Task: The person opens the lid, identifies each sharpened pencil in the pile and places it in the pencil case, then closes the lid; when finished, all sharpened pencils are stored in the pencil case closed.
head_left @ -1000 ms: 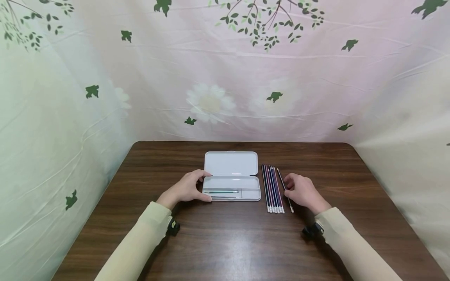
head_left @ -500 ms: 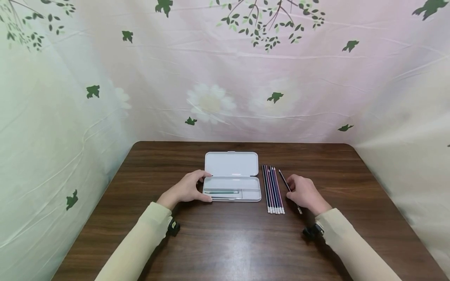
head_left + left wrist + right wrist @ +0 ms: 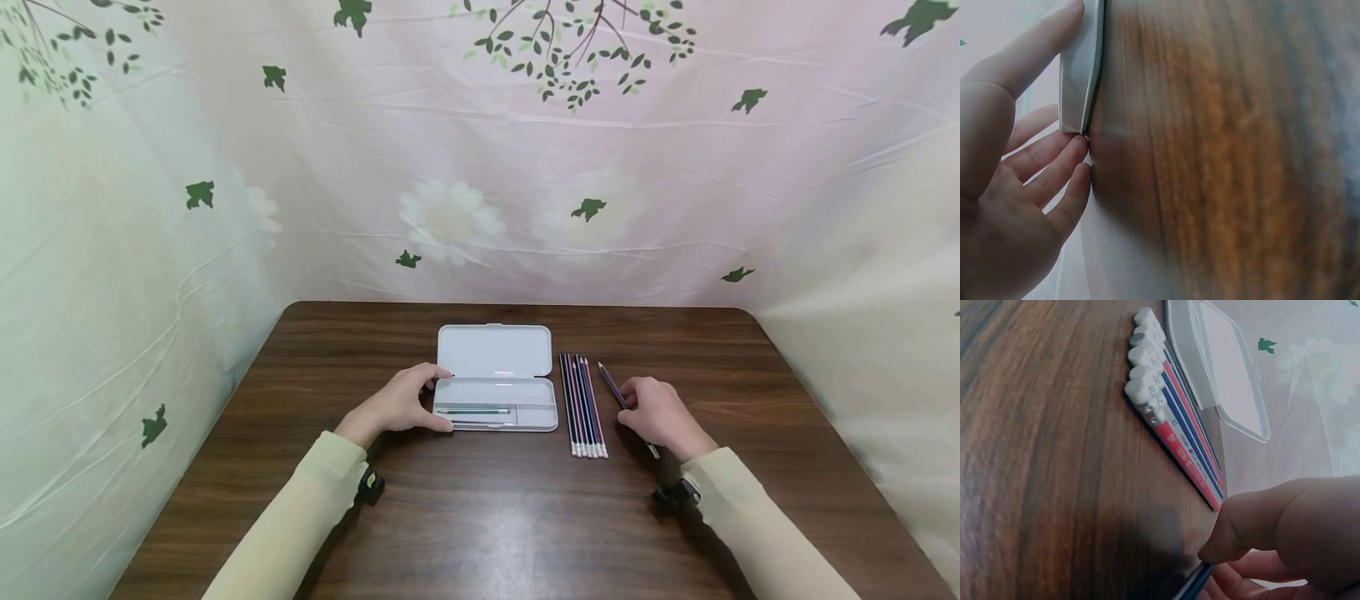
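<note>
A white pencil case (image 3: 495, 350) lies on the table with its lid raised. My left hand (image 3: 405, 402) holds the case's left end, thumb at the front edge and fingers around the back corner. Inside the case's front compartment is a green pencil (image 3: 474, 410). On the right, my right hand (image 3: 658, 412) pinches a dark blue pencil (image 3: 611, 383) between thumb and fingers; its middle is hidden by the hand. In the right wrist view the thumb presses on this pencil (image 3: 1195, 581), low in the frame.
Between the case and my right hand, several red and dark blue pencils (image 3: 583, 408) lie side by side, white erasers toward me. Brown wooden table (image 3: 480, 517) extends around everything. A printed cloth (image 3: 480, 150) hangs behind and on both sides.
My right hand has shifted a little to the right with the dark blue pencil, away from the row of pencils. The pencil slants more now. My left hand and the case stay put.
</note>
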A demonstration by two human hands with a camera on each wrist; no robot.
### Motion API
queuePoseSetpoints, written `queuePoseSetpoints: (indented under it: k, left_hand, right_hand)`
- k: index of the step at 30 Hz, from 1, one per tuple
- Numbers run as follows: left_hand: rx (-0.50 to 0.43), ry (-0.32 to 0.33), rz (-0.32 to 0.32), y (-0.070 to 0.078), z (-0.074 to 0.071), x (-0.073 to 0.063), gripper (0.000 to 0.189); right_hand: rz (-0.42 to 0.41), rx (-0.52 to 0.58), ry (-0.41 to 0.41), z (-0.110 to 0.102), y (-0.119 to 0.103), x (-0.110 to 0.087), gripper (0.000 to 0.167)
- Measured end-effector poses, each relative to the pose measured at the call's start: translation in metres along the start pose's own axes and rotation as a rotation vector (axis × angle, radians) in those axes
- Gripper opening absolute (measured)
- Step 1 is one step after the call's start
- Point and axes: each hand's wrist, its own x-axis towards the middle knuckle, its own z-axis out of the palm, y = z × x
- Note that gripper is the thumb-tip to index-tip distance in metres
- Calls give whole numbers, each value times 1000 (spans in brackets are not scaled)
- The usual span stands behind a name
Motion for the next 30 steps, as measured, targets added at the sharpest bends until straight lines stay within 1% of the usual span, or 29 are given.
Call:
queuePoseSetpoints:
  k: [5, 9, 15, 18, 22, 27, 30]
  left_hand:
    - [-1, 1, 0, 0, -1, -1, 87]
    - [0, 0, 1, 0, -1, -1, 87]
    - [-6, 3, 17, 0, 0, -1, 87]
    - [-5, 4, 25, 0, 0, 0, 87]
    - [-6, 1, 21, -1, 0, -1, 86]
    - [-8, 2, 15, 0, 0, -1, 87]
    - [-11, 1, 10, 0, -1, -1, 88]
  right_hand:
    - [-55, 10, 41, -4, -4, -1, 27]
    - [-115, 46, 67, -4, -11, 1, 25]
    - [-241, 73, 95, 2, -23, 5, 26]
    - [-300, 77, 99, 7, -30, 8, 26]
    - [-393, 87, 96, 13, -43, 13, 27]
    - [-508, 59, 93, 21, -62, 22, 29]
    - [-556, 21, 94, 27, -72, 27, 30]
